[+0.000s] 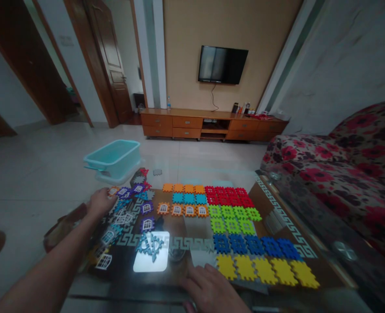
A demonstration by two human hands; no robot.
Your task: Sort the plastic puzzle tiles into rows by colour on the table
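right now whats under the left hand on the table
The left hand is over a scatter of foam window-pattern tiles; an orange one and a purple one show beside it. What lies directly beneath it is covered.

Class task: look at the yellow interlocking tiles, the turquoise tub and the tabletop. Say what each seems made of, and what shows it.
The yellow interlocking tiles look like matte foam or soft plastic: flat colour, no glare. The turquoise tub seems moulded plastic, smooth and slightly translucent. The tabletop looks like glossy glass: a bright reflected patch, with a patterned border under it.
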